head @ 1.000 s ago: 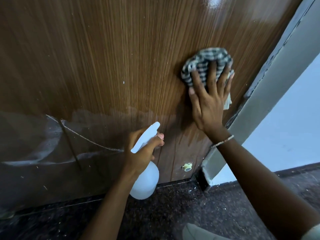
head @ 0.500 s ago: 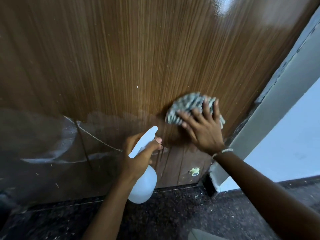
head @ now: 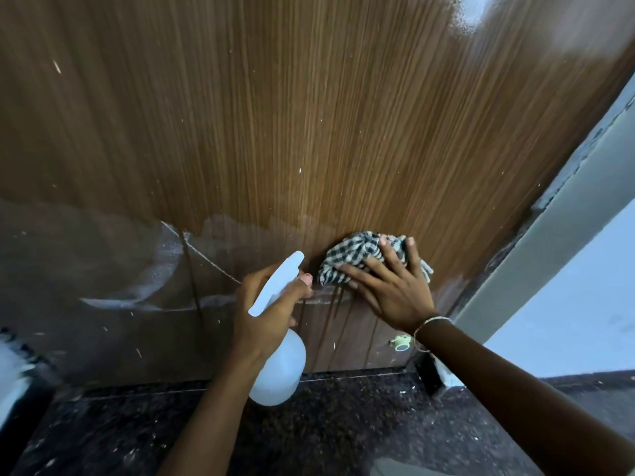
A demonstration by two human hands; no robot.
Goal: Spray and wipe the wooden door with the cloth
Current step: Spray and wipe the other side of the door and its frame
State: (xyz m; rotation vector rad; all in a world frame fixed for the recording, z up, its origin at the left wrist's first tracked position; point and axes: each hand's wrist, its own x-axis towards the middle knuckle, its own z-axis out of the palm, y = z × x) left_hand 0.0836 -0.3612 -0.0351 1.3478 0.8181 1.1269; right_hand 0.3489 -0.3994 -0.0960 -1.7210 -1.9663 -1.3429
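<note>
Currently: right hand (head: 395, 297) fingers splayed, pressing crumpled checked cloth (head: 357, 257) on brown wood-grain door (head: 309, 132) | left hand (head: 264, 304) wrapped around white plastic spray bottle (head: 280, 369) at cloth's 8 o'clock | risk: drips at 6 o'clock dry streaky.

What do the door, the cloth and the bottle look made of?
Door: glossy wood-grain surface, probably laminate or veneer; fine straight lines, glare at the top. Cloth: soft woven checked fabric, crumpled under the right hand. Spray bottle in the left hand: white translucent plastic, matte.
</note>
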